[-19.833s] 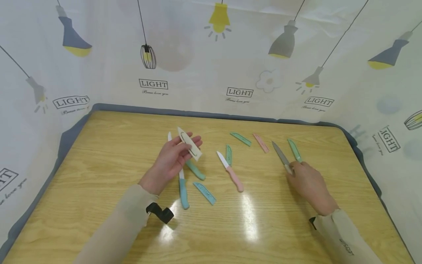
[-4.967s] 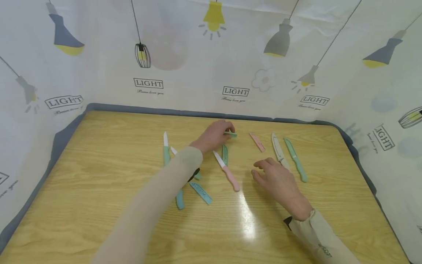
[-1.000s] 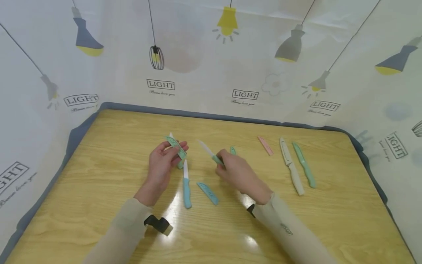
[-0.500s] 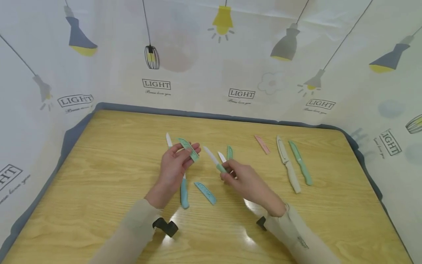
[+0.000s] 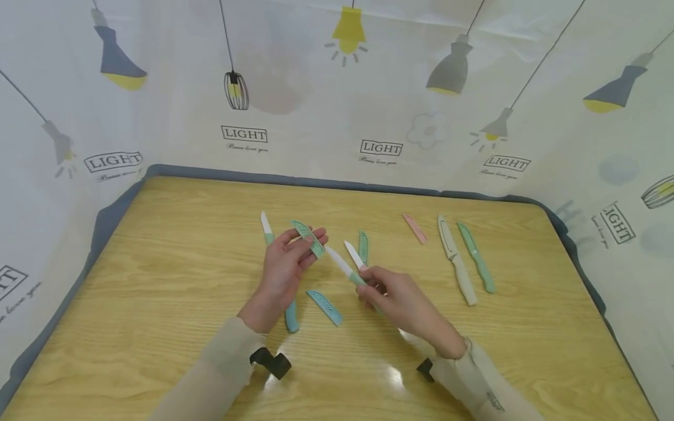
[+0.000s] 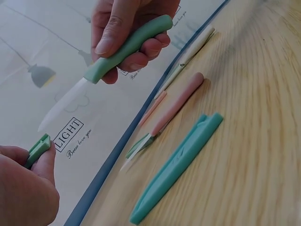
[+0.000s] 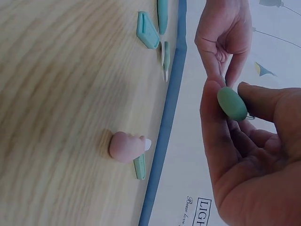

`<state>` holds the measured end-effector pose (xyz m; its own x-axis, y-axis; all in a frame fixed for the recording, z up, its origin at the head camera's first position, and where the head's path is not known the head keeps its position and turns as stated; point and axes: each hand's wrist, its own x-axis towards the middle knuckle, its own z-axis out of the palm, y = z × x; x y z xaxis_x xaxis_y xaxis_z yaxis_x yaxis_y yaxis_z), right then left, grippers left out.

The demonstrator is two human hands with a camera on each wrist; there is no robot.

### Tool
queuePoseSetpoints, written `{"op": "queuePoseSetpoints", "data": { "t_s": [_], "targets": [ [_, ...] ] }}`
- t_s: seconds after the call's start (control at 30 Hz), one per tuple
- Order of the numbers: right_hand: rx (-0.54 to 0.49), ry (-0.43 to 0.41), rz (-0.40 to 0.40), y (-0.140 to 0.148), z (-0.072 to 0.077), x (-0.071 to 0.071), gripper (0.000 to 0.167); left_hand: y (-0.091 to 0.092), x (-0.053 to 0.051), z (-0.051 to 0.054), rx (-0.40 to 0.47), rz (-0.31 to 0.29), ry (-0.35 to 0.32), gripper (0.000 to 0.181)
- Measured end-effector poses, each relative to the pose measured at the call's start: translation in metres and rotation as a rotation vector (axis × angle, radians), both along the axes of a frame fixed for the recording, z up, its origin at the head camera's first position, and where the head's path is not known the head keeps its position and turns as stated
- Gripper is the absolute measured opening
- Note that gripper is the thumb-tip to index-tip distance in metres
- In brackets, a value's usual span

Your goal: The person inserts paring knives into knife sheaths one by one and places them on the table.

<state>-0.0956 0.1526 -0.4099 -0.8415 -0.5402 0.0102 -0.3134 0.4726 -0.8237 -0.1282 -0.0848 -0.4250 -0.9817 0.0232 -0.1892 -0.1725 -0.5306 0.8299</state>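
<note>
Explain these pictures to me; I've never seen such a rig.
No machine here: a person works bare-handed. The wide picture comes from a camera on the head, looking down; the other two come from left and right wrist cameras. The left grip, meaning that hand, holds a green sheath; the right grip holds a green-handled knife, its bare blade pointing toward that sheath. On the wooden table lie a pink-handled knife, a blue-handled knife, a sheathed cream knife, a sheathed green knife, a partly hidden green knife, a blue sheath, a pink sheath and another green sheath.
</note>
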Motion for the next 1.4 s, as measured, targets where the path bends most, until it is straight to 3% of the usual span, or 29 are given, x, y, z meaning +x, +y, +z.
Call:
{"op": "queuePoseSetpoints", "data": {
  "t_s": [0.4,0.73,1.4],
  "targets": [
    [0.002,-0.067,-0.024,0.005,-0.005,0.007,0.019,0.010,-0.001,0.000,0.017,-0.021,-0.005,0.040],
    [0.000,-0.093,-0.044,0.008,-0.005,0.008,0.022,0.016,0.002,0.000,0.014,-0.062,0.030,0.039],
    [-0.026,-0.147,-0.081,0.006,-0.003,0.009,0.024,0.024,0.008,-0.007,0.011,-0.069,0.056,0.031]
  ]
}}
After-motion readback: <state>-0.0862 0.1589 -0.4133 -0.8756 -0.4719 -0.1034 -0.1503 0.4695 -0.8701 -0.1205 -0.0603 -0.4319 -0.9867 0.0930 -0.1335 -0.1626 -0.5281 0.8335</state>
